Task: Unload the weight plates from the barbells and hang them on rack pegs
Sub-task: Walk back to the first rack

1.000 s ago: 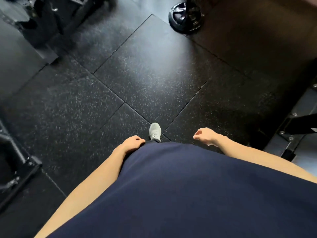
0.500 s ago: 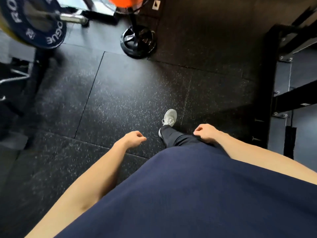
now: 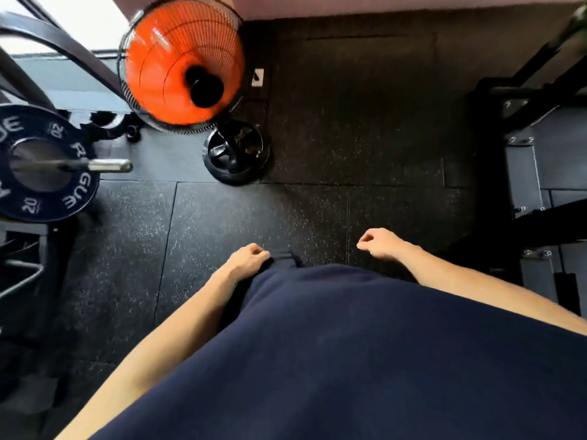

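A dark blue 20 weight plate [image 3: 73,185] with white lettering sits on a barbell at the left edge, and the bar's steel sleeve end [image 3: 109,165] sticks out toward me. My left hand [image 3: 249,258] hangs low by my waist with its fingers loosely curled and nothing in it. My right hand [image 3: 379,242] hangs the same way on the other side, also holding nothing. Both hands are well to the right of the plate and below it in the view.
An orange standing fan [image 3: 182,68] with a round black base [image 3: 236,152] stands ahead on the left. A black rack frame [image 3: 524,173] with bolted feet lines the right side. Black speckled rubber floor tiles [image 3: 317,217] lie ahead of me.
The view has swung and lifted: the fan head and the plate on the barbell have come fully into view at the left. Both hands stay curled and hanging.
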A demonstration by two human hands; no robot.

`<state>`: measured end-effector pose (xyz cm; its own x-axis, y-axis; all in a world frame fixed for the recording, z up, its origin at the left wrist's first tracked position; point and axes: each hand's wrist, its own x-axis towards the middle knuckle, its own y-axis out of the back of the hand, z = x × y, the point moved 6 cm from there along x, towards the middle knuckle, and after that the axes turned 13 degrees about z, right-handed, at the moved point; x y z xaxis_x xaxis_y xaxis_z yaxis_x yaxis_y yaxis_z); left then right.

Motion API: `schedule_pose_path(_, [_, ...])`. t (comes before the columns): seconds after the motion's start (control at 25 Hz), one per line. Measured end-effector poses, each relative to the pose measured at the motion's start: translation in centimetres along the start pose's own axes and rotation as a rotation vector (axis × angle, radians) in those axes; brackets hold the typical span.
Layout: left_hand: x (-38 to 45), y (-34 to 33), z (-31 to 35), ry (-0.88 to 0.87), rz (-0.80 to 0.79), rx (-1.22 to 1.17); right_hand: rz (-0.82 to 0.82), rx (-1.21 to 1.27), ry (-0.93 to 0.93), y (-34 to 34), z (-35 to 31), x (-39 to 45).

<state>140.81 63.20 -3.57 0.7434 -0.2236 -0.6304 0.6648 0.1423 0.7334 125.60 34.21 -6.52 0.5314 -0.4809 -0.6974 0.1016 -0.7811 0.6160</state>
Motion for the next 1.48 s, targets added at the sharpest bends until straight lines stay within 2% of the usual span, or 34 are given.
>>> schedule_pose_path(0.2, [9.4,3.7,5.5,-0.017,-0.089,0.022,-0.041,-0.037,-0.068,3.5,-4.3,7.6])
schedule_pose_path(0.36, [20.0,9.8,10.6,-0.044,-0.141,0.027,-0.025,-0.018,-0.123,8.0,-9.1,15.3])
schedule_pose_path(0.56, [32.3,19.9,19.1,-0.121,-0.077,0.059,0.101,0.055,-0.139,17.3,-16.6,24.6])
schedule_pose_path(0.84, [44.6,26.8,31.0,-0.166,-0.061,0.084,0.089,0.112,-0.115,27.7,-23.6,35.7])
schedule_pose_path(1.2, [57.4,31.0,49.6,-0.192,-0.113,0.149,0.108,0.124,-0.104,44.3,-25.4,50.4])
schedule_pose_path(1.36, [60.7,32.3,58.2,-0.325,-0.159,0.26,0.148,0.241,-0.181,49.1,-24.7,53.3])
schedule_pose_path(1.48, [63.2,32.5,64.8,-0.455,-0.228,0.401,0.19,0.4,-0.31,51.0,-23.4,54.4])
